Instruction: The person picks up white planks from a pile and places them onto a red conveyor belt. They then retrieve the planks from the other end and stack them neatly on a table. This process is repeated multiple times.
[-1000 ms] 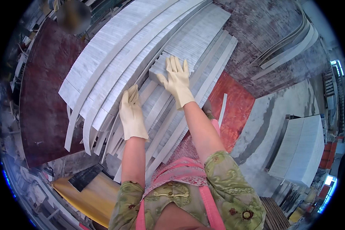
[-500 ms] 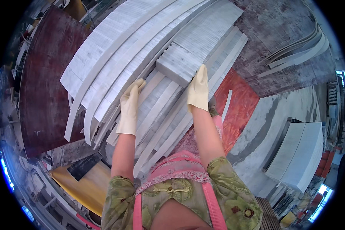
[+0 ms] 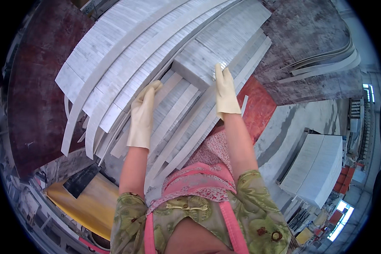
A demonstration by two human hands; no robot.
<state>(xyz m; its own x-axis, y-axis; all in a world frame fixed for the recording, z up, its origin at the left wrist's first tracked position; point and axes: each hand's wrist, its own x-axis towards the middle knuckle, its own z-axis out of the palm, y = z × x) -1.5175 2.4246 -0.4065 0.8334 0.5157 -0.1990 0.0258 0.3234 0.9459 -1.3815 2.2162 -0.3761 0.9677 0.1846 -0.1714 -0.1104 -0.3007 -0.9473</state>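
Note:
Both my hands wear cream rubber gloves. My right hand (image 3: 225, 91) is at the near right corner of a row of grey-white, marble-like slabs (image 3: 193, 58), its fingers apart and pointing away from me. My left hand (image 3: 142, 113) lies along the near edge of the neighbouring taller stack, by thin pale strips, with its fingers stretched toward the slab row's near end. Nothing shows gripped in it. Below and between my hands lies a lower layer of slabs, crossed by long flat strips (image 3: 173, 114). The taller stack of narrow slabs (image 3: 114, 55) on the left carries curved strips (image 3: 110, 67).
Dark red-brown board (image 3: 38, 93) stands at the left. More curved strips (image 3: 326, 59) lie on a dark, worn board at the right. A pale block stack (image 3: 315, 167) stands on the floor at right. A yellow sheet (image 3: 84, 203) is at lower left.
The near slabs of the row, offset from the rest before, now sit closer in line with it. My right hand has shifted right and spread its fingers. My left hand has barely moved.

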